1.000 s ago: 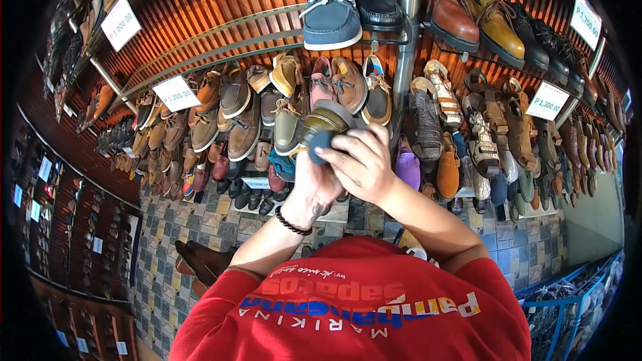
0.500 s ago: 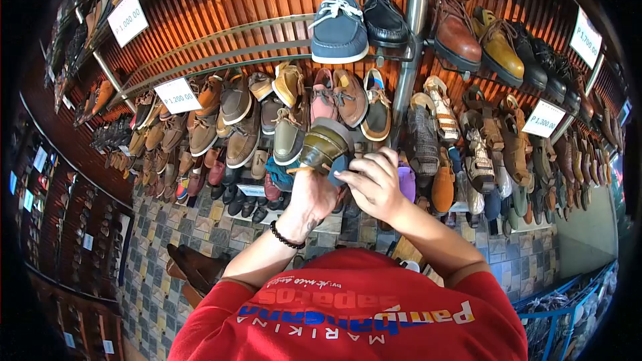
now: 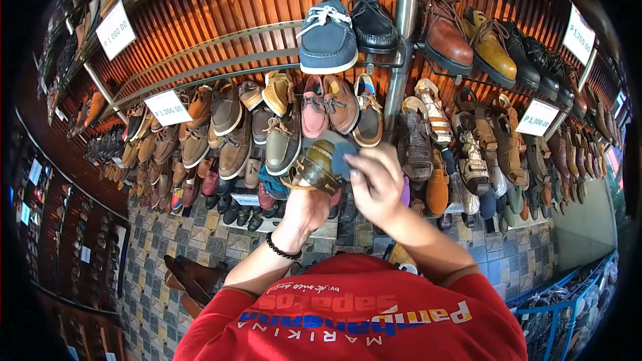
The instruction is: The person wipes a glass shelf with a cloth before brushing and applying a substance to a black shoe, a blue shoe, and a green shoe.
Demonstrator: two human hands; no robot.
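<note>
My left hand (image 3: 309, 206) is closed around an olive-brown leather shoe (image 3: 317, 164), holding it up in front of me. A dark bead bracelet (image 3: 282, 246) circles that wrist. My right hand (image 3: 378, 184), a little blurred, pinches a blue-grey piece of cloth or sponge (image 3: 343, 160). This piece lies against the right side of the shoe, though its exact contact is hard to make out. Part of the shoe is covered by the cloth and by my fingers.
Shoe racks (image 3: 200, 70) curve around ahead, packed with boat shoes and sandals. A navy shoe with white laces (image 3: 328, 39) stands on the upper shelf beside a metal post (image 3: 403, 47). Brown boots (image 3: 195, 277) are on the tiled floor (image 3: 150, 244). A blue wire basket (image 3: 552, 321) stands at lower right.
The shoe has turned in my left hand, showing more of its olive upper and less of its sole. My right hand has moved the blue-grey piece up along it. My view has shifted slightly.
</note>
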